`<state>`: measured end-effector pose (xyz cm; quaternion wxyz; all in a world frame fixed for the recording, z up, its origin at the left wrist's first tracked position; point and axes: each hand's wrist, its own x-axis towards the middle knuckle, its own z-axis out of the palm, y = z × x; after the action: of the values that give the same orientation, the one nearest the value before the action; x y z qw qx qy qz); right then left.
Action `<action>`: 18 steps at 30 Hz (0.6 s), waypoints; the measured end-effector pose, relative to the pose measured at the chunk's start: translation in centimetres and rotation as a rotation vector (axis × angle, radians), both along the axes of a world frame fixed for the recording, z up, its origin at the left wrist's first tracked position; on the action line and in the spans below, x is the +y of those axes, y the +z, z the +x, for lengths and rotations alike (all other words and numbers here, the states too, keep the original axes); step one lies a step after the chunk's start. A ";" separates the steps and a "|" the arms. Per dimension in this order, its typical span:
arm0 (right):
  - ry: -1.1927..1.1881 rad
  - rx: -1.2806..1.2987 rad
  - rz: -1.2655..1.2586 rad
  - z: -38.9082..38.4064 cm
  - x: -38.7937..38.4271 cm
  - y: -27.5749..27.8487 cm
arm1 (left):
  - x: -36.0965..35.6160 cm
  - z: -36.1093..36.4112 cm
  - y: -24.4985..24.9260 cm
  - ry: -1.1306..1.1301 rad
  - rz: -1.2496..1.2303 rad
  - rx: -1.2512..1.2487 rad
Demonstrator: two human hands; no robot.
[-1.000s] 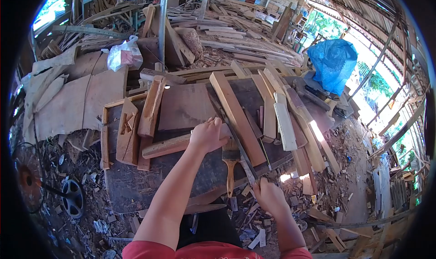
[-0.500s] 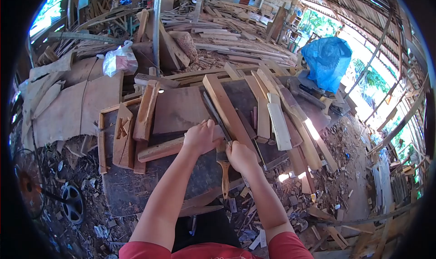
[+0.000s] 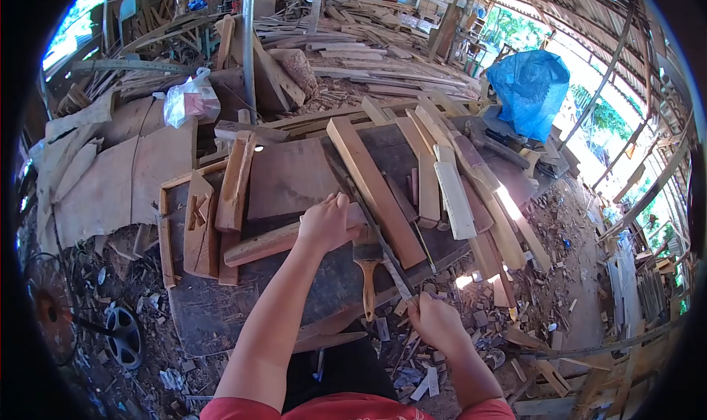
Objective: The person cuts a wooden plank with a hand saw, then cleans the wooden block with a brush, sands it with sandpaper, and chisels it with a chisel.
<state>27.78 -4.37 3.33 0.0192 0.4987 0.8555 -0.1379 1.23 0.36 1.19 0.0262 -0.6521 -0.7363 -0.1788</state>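
My left hand (image 3: 325, 221) is closed over the right end of a short wooden piece (image 3: 266, 243) that lies slanted on the dark workbench (image 3: 287, 295). Nearer my body on the right, my right hand (image 3: 436, 320) is wrapped round the near end of a long, thin, dark tool (image 3: 390, 262), which looks like a file. The tool slants away past the wooden piece's end, along the left side of a thick plank (image 3: 375, 192). A brush (image 3: 368, 273) with a wooden handle lies between the hands.
A carved block (image 3: 199, 225) and another timber piece (image 3: 236, 181) stand left on the bench. To the right lie a pale strip (image 3: 454, 199) and several planks. A blue plastic bag (image 3: 529, 92) is at the back right, a white bag (image 3: 191, 100) at the back left.
My right hand has moved down and to the right, away from my left hand, drawing the long tool with it. My left hand remains on the wooden piece.
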 end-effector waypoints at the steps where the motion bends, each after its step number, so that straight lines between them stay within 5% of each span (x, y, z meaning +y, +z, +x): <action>1: 0.011 0.003 0.014 0.0 0.1 0.2 | 0.0 -0.1 0.0 0.003 -0.002 0.002; 18: 0.041 0.106 0.017 -11.4 8.6 0.8 | 0.4 -0.4 -0.6 -0.011 0.016 -0.054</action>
<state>16.42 4.19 4.16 -0.0277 0.4731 0.8666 -0.1566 0.79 0.81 0.57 0.0106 -0.6508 -0.7318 -0.2021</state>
